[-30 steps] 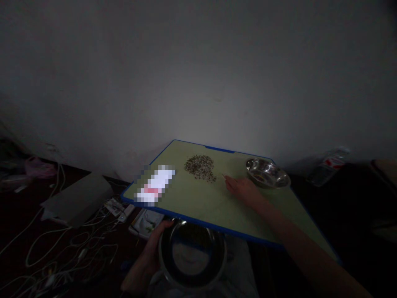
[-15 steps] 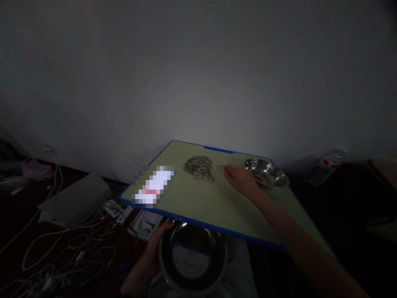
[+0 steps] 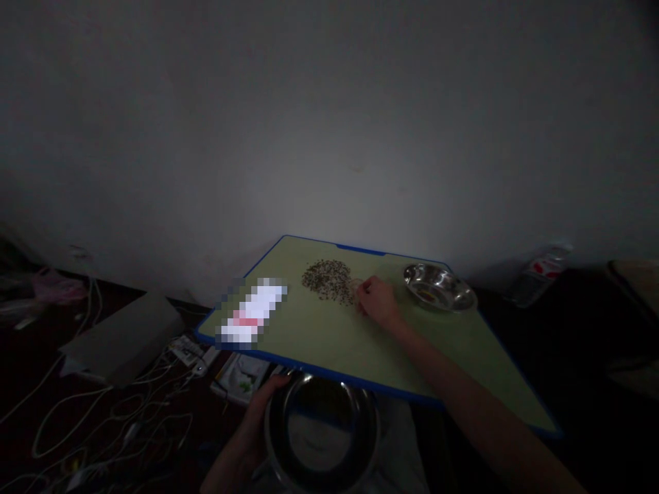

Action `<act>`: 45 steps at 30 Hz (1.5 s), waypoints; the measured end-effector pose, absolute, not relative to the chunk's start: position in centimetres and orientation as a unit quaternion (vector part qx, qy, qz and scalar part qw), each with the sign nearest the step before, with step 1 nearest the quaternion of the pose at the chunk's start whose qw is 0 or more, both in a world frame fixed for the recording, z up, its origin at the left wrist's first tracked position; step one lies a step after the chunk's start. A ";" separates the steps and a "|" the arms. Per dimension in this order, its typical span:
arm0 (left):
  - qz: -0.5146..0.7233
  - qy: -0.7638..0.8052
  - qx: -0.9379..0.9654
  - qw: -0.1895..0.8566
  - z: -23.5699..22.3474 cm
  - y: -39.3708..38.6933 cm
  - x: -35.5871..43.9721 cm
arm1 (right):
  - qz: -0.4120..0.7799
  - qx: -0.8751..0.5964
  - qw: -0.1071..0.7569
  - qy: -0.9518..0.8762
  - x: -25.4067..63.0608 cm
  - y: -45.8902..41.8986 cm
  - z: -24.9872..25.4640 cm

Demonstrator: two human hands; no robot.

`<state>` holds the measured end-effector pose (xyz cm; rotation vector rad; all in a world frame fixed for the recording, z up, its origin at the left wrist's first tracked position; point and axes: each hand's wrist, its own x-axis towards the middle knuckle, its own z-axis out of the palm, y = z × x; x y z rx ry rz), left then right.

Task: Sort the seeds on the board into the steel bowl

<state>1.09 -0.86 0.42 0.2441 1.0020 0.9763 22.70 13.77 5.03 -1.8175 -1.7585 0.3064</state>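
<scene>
A loose pile of small dark and pale grains, seed-like [image 3: 325,278], lies spread on a pale green board with a blue rim [image 3: 334,343]. My right hand [image 3: 378,300] is closed on a small clear round piece [image 3: 356,283], whose exact kind I cannot make out, at the right edge of the pile. Below the board's near edge, my left hand [image 3: 263,408] grips the left rim of a shiny metal bowl [image 3: 375,439]; part of that hand is behind the bowl. Another metal bowl [image 3: 447,285] stands on the board, right of my right hand.
A lit, pixelated phone-like rectangle [image 3: 252,312] rests on the board's left side. Tangled white cables [image 3: 118,418] and a grey box [image 3: 123,336] lie on the floor at left. A plastic bottle [image 3: 543,271] is at right. A wall [image 3: 329,137] rises behind the board.
My right hand has moved left with the clear round piece, from beside the grains to the pile's right edge. My left hand keeps its hold on the bowl.
</scene>
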 end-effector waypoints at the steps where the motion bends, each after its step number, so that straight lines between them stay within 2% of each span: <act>1: 0.451 0.455 0.112 0.760 0.4 -0.9 1.1 | 0.164 -0.683 0.310 -0.641 22.3 13.7 4.9; 4: 0.439 0.445 0.113 0.772 0.3 -0.8 1.0 | 0.309 -0.672 0.363 -0.567 21.1 13.8 4.5; 7: 0.427 0.442 0.102 0.783 0.3 -0.7 0.9 | 0.386 -0.654 0.417 -0.500 20.5 14.1 4.0; 10: 0.430 0.449 0.096 0.778 0.5 -0.6 1.0 | 0.413 -0.644 0.441 -0.470 20.6 14.1 4.0; 15: 0.434 0.464 0.096 0.767 0.2 -0.5 0.8 | 0.410 -0.638 0.428 -0.491 21.1 13.5 4.2; 20: 0.433 0.445 0.100 0.778 -0.3 -0.5 0.4 | 0.336 -0.629 0.395 -0.579 21.6 13.0 4.1; 27: 0.442 0.450 0.103 0.769 0.3 -0.5 0.5 | 0.038 -0.645 0.300 -0.702 23.2 14.7 6.5; 29: 0.440 0.444 0.104 0.774 0.4 -0.5 0.6 | -0.010 -0.637 0.260 -0.726 23.2 15.5 7.3; 33: 0.441 0.445 0.108 0.772 0.4 -0.7 0.6 | -0.054 -0.601 0.200 -0.772 22.4 16.3 7.7; 38: 0.437 0.440 0.119 0.775 0.4 -0.8 0.7 | -0.090 -0.566 0.182 -0.799 22.0 15.5 6.7; 45: 0.428 0.447 0.121 0.776 0.1 -0.9 0.8 | -0.069 -0.561 0.135 -0.814 22.4 14.5 6.8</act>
